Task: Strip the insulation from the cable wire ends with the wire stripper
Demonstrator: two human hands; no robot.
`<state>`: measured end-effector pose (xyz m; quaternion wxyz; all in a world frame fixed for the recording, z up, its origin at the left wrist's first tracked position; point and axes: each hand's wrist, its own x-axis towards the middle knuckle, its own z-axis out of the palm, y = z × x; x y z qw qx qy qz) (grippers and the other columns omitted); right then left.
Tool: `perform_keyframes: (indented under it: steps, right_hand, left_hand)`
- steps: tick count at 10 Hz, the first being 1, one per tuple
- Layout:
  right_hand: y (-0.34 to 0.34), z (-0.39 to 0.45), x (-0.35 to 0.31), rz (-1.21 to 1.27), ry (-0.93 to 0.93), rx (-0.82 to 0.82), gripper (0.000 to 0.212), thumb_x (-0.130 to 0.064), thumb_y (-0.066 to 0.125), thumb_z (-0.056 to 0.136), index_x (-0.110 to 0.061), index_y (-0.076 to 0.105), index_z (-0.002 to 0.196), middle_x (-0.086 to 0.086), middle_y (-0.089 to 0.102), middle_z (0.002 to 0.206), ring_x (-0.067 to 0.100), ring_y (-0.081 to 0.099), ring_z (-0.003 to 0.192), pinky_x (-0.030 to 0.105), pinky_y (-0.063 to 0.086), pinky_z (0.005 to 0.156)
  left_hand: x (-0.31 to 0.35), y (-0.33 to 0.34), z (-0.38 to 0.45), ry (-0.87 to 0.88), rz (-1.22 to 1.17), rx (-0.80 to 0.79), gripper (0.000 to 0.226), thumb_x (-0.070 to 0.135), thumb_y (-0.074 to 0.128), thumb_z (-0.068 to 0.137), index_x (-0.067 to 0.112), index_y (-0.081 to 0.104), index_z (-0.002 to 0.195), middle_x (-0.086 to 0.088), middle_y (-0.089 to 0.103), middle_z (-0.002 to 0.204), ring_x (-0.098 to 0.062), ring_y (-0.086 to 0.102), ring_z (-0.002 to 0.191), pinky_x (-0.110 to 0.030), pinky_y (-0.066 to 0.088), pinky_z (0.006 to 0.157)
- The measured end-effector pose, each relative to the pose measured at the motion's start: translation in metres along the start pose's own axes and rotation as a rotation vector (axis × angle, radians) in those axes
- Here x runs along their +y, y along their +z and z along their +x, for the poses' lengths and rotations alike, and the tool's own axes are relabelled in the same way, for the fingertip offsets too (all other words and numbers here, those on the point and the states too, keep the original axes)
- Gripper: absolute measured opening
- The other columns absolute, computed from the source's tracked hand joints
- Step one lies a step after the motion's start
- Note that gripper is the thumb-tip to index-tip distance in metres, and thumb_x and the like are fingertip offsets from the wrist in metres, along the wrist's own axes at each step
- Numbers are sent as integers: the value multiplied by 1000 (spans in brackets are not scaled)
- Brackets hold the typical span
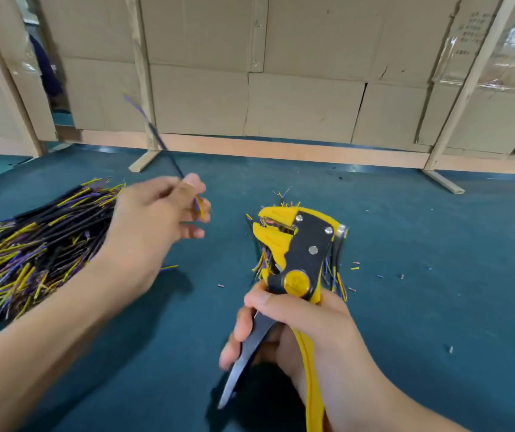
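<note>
My left hand (156, 213) pinches one black cable (159, 138) between thumb and fingers. The cable slants up and to the left, and its yellow and blue wire ends (199, 206) poke out below my fingertips. My right hand (293, 322) grips the handles of a yellow and black wire stripper (293, 254). The tool stands upright with its jaws toward the left and parted, and nothing sits between them. A gap of bare table separates the cable from the jaws.
A large heap of black cables (31, 244) with yellow and blue ends lies at the left on the dark green table (421, 275). A smaller bunch of cables (337, 275) lies behind the stripper. Insulation scraps (355, 268) dot the table. A cardboard wall (281, 88) stands behind.
</note>
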<state>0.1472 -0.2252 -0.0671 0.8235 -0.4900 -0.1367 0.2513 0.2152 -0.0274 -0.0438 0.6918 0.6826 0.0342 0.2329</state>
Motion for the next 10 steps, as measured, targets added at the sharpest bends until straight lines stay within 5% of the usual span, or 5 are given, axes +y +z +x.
perform_keyframes:
  steps: [2,6,8,9,10]
  right_hand:
    - [-13,6,-13,-9,136,28,42,-16,75,64,-2,57,100,23,66,86,39,64,61,47,56,59]
    - [-36,6,-33,-721,-137,270,27,-37,73,66,-23,72,89,3,56,64,13,50,56,21,40,52]
    - [-33,-2,-13,-1521,-200,356,39,-54,63,74,-35,49,105,-19,44,101,0,48,97,16,40,74]
    - [-26,-6,-5,-1670,-176,328,46,-60,60,85,-37,50,123,-19,32,120,3,33,118,18,32,97]
    - [-22,-5,-38,-1407,-502,408,27,-43,72,88,-35,69,113,-20,59,119,-2,52,113,21,39,103]
  left_hand:
    - [-39,24,-14,56,424,-230,13,29,68,95,20,73,103,6,71,63,-21,62,57,-27,49,55]
    - [-45,26,-22,95,542,-455,24,23,57,102,33,71,118,26,71,79,13,58,72,-11,43,73]
    - [-46,27,-27,188,723,-201,37,1,47,98,21,73,114,16,73,101,-7,64,94,-11,39,72]
    - [-51,27,-26,175,756,-149,39,-2,44,96,17,70,118,2,73,112,-18,63,104,-16,38,78]
    - [-51,29,-25,113,766,-132,39,-3,43,95,16,68,119,1,71,112,-19,60,106,-19,39,83]
